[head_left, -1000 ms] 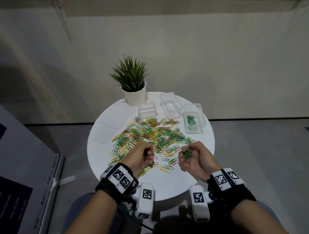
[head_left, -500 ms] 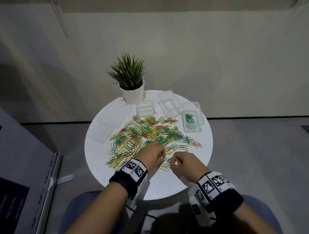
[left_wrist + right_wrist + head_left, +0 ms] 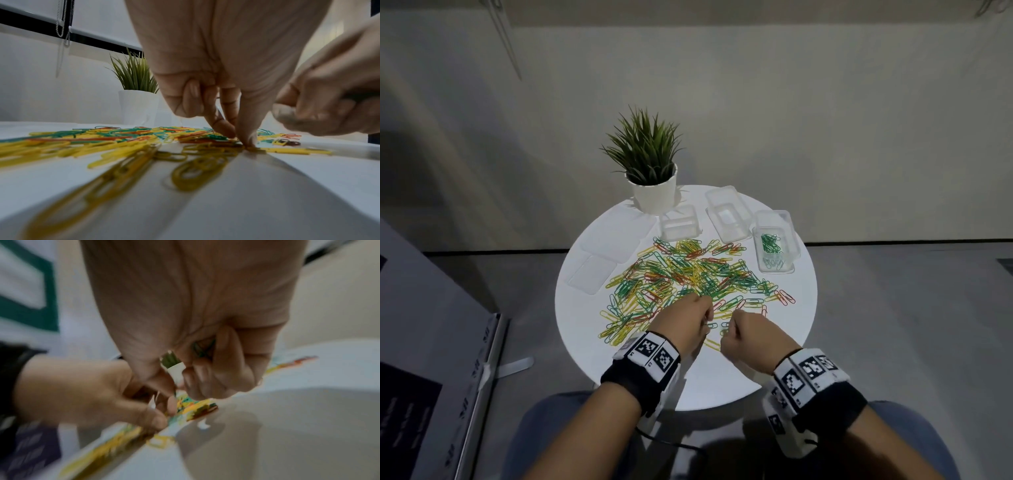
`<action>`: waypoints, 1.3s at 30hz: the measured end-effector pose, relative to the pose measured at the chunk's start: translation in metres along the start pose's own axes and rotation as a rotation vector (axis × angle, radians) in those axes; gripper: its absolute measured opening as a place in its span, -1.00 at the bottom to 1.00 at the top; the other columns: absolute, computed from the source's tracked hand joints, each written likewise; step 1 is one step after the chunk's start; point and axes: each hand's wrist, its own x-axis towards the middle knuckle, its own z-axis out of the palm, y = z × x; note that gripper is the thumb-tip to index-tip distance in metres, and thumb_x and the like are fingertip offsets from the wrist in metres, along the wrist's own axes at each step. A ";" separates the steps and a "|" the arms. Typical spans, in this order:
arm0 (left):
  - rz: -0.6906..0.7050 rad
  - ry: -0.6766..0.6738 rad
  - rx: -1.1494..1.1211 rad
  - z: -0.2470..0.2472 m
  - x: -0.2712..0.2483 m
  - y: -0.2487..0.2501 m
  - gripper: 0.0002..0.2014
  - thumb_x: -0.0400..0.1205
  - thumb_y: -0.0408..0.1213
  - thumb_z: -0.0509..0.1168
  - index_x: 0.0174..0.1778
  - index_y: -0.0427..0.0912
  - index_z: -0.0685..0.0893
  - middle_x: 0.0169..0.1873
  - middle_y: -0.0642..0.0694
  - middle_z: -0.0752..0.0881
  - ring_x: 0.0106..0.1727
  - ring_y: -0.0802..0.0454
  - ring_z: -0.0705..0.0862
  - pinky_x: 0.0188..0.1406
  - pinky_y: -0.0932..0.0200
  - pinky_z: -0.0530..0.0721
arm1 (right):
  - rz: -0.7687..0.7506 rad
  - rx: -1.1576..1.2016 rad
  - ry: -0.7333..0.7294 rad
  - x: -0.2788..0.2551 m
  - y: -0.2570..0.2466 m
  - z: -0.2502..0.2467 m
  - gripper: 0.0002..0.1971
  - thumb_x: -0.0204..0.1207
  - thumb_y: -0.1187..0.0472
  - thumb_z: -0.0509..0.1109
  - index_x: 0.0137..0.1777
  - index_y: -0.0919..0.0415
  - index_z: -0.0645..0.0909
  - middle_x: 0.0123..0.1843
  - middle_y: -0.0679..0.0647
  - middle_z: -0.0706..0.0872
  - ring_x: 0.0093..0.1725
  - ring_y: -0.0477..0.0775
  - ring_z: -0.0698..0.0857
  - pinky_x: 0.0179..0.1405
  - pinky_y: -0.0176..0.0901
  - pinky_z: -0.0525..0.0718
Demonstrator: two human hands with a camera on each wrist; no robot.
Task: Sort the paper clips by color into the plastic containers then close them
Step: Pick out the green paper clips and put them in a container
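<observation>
A loose pile of green, yellow and red paper clips (image 3: 681, 274) covers the middle of the round white table (image 3: 784, 353). Three clear plastic containers stand open at the back: a left one (image 3: 678, 226), a middle one (image 3: 728, 215), and a right one (image 3: 774, 248) with green clips inside. My left hand (image 3: 707, 317) reaches down at the pile's near edge, thumb and forefinger pinching a clip on the tabletop (image 3: 241, 141); its colour is unclear. My right hand (image 3: 729, 329) is just beside it, fingers curled round a bunch of green clips (image 3: 202, 348).
A potted plant (image 3: 650, 178) stands at the back left of the table. Two clear lids (image 3: 613, 236) (image 3: 590, 279) lie flat at the left. The table's near part (image 3: 715, 387) is bare white. My knees are below the table edge.
Both hands were raised and turned inward, green clips showing in the right one. They have since turned palm down and dropped onto the near edge of the pile, close together.
</observation>
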 end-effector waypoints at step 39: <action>-0.339 0.131 -1.411 -0.027 -0.004 -0.011 -0.76 0.68 -0.41 -0.04 -0.24 -0.19 0.47 -0.42 -0.04 0.41 -0.48 0.09 0.38 -0.52 0.25 0.37 | 0.074 1.205 -0.013 0.004 0.021 -0.038 -0.80 0.50 0.25 -0.01 -0.36 0.13 0.20 -0.47 0.05 0.29 -0.55 -0.06 0.21 -0.67 -0.37 0.16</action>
